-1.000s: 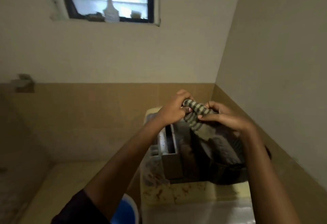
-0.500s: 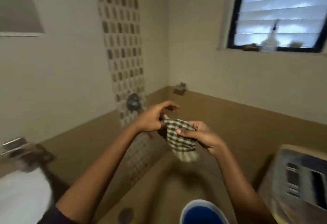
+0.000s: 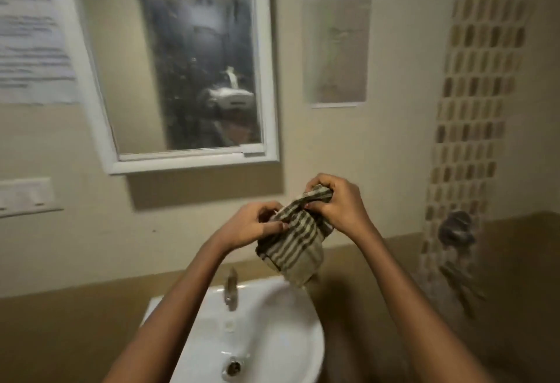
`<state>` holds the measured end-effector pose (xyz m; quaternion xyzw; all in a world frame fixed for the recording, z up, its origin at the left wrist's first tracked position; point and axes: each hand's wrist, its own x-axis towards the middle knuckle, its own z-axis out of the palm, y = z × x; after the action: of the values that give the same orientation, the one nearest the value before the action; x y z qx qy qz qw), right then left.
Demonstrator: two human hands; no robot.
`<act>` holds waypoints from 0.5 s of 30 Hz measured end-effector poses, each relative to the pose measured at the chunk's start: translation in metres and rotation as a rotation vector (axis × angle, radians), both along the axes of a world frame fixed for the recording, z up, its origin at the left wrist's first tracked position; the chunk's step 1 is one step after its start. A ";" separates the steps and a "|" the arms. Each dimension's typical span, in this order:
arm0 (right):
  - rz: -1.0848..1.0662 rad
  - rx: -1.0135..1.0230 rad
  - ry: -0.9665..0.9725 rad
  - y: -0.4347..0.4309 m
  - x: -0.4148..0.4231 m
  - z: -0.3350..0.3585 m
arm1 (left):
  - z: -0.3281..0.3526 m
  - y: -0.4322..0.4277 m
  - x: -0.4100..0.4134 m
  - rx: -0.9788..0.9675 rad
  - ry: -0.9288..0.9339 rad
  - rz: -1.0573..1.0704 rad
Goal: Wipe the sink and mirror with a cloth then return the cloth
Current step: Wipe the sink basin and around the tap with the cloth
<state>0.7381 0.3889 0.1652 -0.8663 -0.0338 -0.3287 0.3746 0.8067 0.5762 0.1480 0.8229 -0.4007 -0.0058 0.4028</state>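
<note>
A checked green and cream cloth [image 3: 292, 243] hangs bunched between both hands, in the air above the right rim of the white sink [image 3: 281, 331]. My left hand [image 3: 248, 226] pinches its left side. My right hand [image 3: 336, 204] grips its top, a little higher. A metal tap [image 3: 231, 287] stands at the back of the basin, and a drain [image 3: 234, 366] sits at the bottom. The white-framed mirror [image 3: 194, 64] hangs on the wall above and to the left of the hands; its glass looks smeared.
A printed paper sheet [image 3: 30, 34] is stuck left of the mirror, a clear plastic sheet [image 3: 336, 49] to its right. A white switch plate [image 3: 25, 195] sits at the left edge. A mosaic tile strip [image 3: 472, 110] with a round wall valve [image 3: 456, 228] runs down the right.
My view has swung left from the washing machine corner, past the window and tile strip, to the sink and mirror. Both hands have kept hold of the cloth throughout.
</note>
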 end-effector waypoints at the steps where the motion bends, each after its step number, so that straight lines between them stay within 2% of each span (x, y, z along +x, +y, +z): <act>1: 0.041 0.019 -0.035 0.013 0.011 0.004 | 0.000 0.019 0.008 -0.030 0.012 0.031; 7: 0.163 0.086 -0.187 0.084 0.073 0.023 | 0.015 0.100 0.045 -0.190 -0.086 0.220; 11: 0.120 0.115 -0.249 0.092 0.099 0.033 | 0.025 0.107 0.069 -0.158 -0.090 0.223; 15: 0.112 0.116 -0.185 0.081 0.110 0.019 | 0.006 0.101 0.081 -0.121 -0.040 0.230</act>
<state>0.8482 0.4703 0.1842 -0.8059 -0.0977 -0.3872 0.4372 0.8874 0.6769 0.1543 0.8376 -0.3111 0.0810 0.4416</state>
